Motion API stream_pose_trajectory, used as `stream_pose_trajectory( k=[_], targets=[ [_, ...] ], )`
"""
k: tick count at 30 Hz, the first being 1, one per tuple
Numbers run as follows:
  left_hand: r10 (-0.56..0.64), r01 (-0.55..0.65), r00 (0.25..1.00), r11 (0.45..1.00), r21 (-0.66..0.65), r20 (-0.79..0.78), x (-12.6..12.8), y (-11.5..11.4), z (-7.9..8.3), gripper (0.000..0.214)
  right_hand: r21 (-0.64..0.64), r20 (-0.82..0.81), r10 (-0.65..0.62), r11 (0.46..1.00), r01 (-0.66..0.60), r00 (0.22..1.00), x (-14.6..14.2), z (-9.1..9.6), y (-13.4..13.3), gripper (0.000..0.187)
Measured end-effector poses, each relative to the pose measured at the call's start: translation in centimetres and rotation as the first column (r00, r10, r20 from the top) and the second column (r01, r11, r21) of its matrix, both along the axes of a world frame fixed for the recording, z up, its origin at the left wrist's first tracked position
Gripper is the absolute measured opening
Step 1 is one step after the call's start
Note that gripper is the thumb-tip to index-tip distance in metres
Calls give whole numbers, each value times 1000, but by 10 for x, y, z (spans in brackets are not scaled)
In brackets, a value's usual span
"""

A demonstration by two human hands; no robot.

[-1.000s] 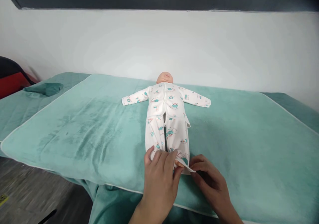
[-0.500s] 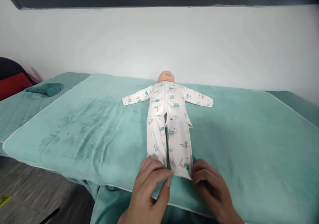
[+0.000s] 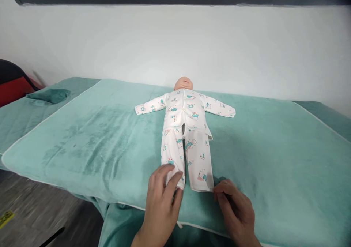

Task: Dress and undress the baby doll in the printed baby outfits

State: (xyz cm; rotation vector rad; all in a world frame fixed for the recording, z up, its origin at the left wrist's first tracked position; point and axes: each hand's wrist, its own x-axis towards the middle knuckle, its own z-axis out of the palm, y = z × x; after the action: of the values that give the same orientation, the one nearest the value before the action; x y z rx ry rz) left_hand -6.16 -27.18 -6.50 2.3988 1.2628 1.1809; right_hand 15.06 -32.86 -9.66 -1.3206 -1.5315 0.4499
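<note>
A doll [image 3: 183,83] lies on its back on a green plush cover, its face partly showing above the collar. It has on a white printed baby jacket [image 3: 184,109], with both sleeves stretched out sideways. Below the jacket are matching white trousers [image 3: 199,159], the two legs side by side. My left hand [image 3: 163,203] rests on the lower end of the left trouser leg, fingers bent and apart, thumb by the cuff. With thumb and fingertips together, my right hand [image 3: 236,210] pinches the outer corner of the right leg's cuff.
The green plush cover [image 3: 260,159] spreads over the bed, its pale-edged front hanging toward me. A white wall [image 3: 175,42] stands behind, with a dark panel above. At the far left is a red and black object [image 3: 13,84]; grey floor [image 3: 41,199] shows below.
My left hand has moved up onto the left trouser leg, its fingers now spread over it. The right leg's cuff sits slightly higher, with my right hand still at its corner.
</note>
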Motion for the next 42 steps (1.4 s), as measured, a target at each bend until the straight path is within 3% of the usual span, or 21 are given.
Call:
stream_pose_trajectory(
  k=[4,7,14,24,27,30,33,36,39,42],
  targets=[
    [64,-47,973,996,-78,222,-1,-1,-9,29,-7,26,-5,1000,5,1000,-2,4,1,14],
    [99,-69,951,991,-111,294,0,-1,-9,28,-1,30,-17,1000,17,999,-3,5,1,14],
    [62,-70,994,993,100,87,8,-4,2,27,17,-2,-6,1000,6,1000,-2,3,2,14],
    [79,-85,995,992,95,62,9,-4,-6,30,30,4,-56,998,56,998,-1,0,3,11],
    [48,-52,998,994,100,43,10,-4,-5,28,101,79,-104,990,96,991,-2,2,6,31],
    [23,-27,999,994,109,39,11,-5,-4,27,113,197,-41,993,19,980,-2,9,11,45],
    [7,-13,998,995,98,59,11,-9,-2,24,76,280,9,997,-31,960,-3,13,15,43],
    [-12,1,989,997,76,146,5,-9,1,22,63,228,3,998,-17,974,-5,12,16,35],
    [32,-44,970,998,46,242,-7,10,4,21,58,118,41,997,-48,992,-4,13,12,26],
    [158,-156,952,987,-29,261,-22,60,6,12,-3,60,154,988,-154,986,5,25,11,10]
  ],
)
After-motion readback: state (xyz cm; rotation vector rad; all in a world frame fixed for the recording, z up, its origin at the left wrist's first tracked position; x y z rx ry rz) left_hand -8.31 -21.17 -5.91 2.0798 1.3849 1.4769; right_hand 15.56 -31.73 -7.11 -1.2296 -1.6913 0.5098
